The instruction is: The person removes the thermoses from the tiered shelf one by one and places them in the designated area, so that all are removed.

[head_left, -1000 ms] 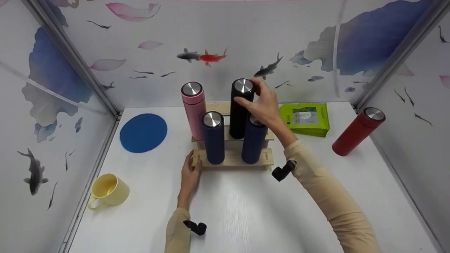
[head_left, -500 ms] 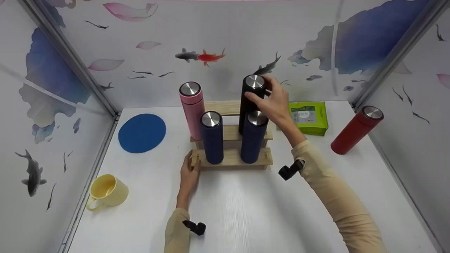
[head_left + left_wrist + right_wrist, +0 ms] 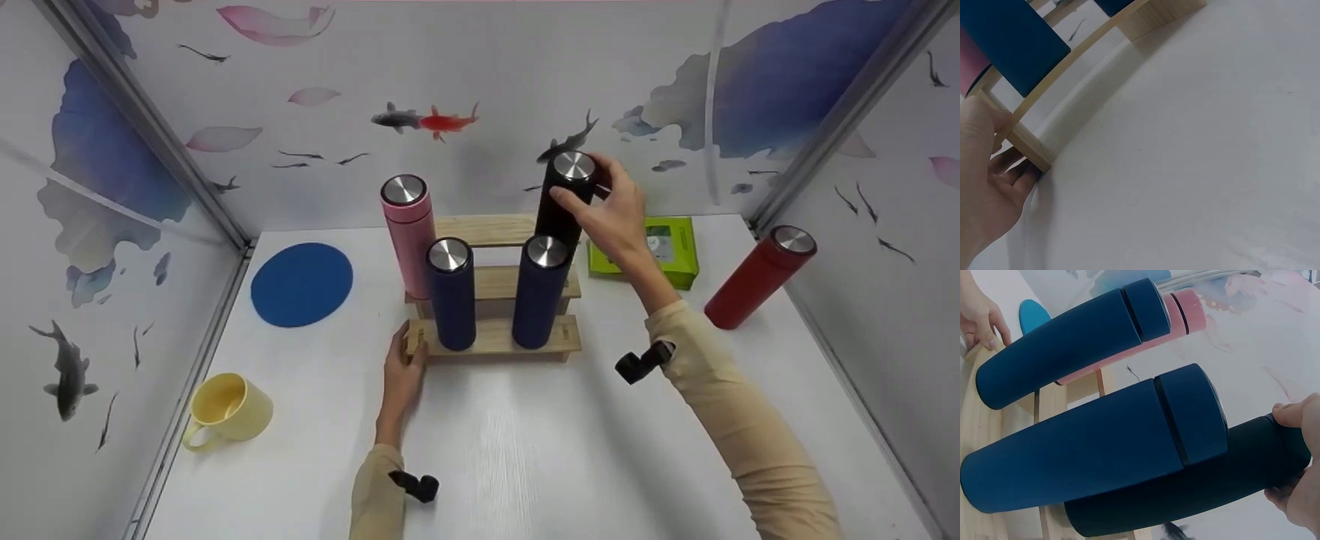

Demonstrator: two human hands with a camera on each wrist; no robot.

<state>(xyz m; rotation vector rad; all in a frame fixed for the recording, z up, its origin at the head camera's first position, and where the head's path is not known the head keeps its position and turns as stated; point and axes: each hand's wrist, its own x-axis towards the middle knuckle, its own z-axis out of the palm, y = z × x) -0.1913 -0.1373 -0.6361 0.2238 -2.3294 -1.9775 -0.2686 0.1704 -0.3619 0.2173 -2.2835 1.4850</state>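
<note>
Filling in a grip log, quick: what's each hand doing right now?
Left hand: holding the wooden rack by its front left end.
Right hand: holding the black bottle near its top.

No words, numbers or brand names can be read. A green packet (image 3: 684, 259) near the far edge of the white table (image 3: 487, 450), toward its far right corner, bears a grey label (image 3: 661, 241) with a pale patch; any print there is too small and blurred. The right hand (image 3: 616, 210) and wrist partly hide the packet.
</note>
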